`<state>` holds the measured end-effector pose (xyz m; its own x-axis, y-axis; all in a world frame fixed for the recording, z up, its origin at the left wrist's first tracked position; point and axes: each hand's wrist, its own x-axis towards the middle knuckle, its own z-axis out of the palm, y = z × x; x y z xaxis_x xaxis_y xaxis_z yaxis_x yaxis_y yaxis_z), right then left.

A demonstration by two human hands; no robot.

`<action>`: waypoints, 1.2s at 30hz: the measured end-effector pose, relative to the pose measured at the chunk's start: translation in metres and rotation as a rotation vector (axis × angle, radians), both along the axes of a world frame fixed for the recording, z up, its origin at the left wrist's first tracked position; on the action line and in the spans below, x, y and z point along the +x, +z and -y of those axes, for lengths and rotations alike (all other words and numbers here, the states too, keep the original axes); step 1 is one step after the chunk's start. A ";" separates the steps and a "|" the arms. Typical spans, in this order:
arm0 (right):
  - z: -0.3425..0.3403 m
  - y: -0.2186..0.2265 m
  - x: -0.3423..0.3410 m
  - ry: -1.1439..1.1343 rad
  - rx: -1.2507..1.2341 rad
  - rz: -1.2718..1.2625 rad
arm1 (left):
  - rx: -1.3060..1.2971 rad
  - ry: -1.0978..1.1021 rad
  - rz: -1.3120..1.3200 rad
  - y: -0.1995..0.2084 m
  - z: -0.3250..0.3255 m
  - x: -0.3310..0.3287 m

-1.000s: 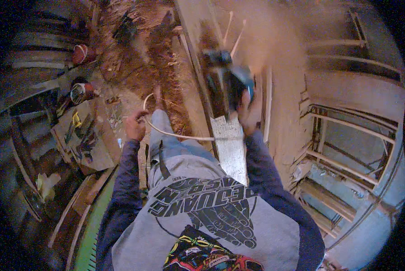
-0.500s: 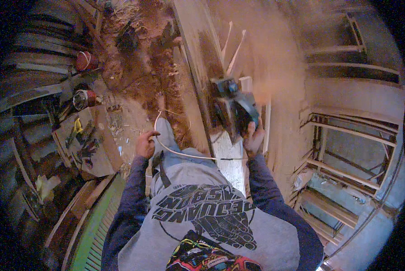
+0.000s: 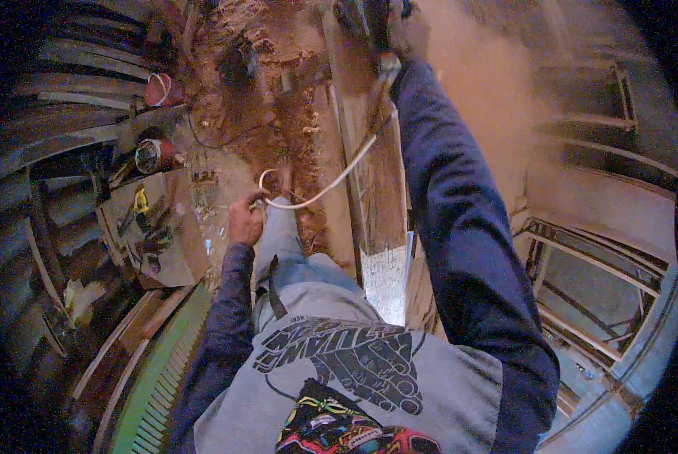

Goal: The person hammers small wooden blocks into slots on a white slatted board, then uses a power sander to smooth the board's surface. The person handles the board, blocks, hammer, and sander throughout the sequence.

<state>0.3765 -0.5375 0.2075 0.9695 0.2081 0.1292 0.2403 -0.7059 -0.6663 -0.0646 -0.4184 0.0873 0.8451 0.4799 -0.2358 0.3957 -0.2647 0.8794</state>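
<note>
My right arm stretches far forward, and my right hand (image 3: 409,34) is closed on a dark power tool, apparently an electric hand planer (image 3: 365,21), cut off by the top edge. The planer is at the far end of a long wooden plank (image 3: 377,204), whose near end is pale. Beside my thigh, my left hand (image 3: 246,219) pinches a white power cord (image 3: 328,189). From there the cord loops once, then curves up across the plank toward my right forearm. Where it meets the tool is hidden.
Brown dust hangs right of the plank; reddish shavings (image 3: 309,113) cover the ground ahead. At left are a box (image 3: 180,253) with tools on top, two red buckets (image 3: 161,89) and a green slatted piece (image 3: 157,378). Wooden frames (image 3: 596,280) stand at right.
My right hand has pushed the planer forward along the plank, from mid-view to the top edge. My left hand has risen slightly with the cord, which now slants forward over the plank.
</note>
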 end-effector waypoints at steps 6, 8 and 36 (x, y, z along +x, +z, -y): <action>0.017 0.001 -0.025 -0.022 0.044 0.052 | -0.039 0.001 0.029 -0.002 0.001 -0.005; 0.049 -0.003 -0.066 -0.026 -0.080 0.157 | 0.033 -0.031 -0.024 -0.008 -0.002 -0.018; 0.148 -0.005 -0.201 -0.088 -0.002 -0.007 | 0.027 -0.186 -0.109 -0.024 0.001 -0.061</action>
<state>0.1759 -0.6857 0.2021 0.9850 0.1222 0.1221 0.1725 -0.7252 -0.6666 -0.1254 -0.4198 0.0631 0.8900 0.3253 -0.3194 0.4299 -0.3654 0.8256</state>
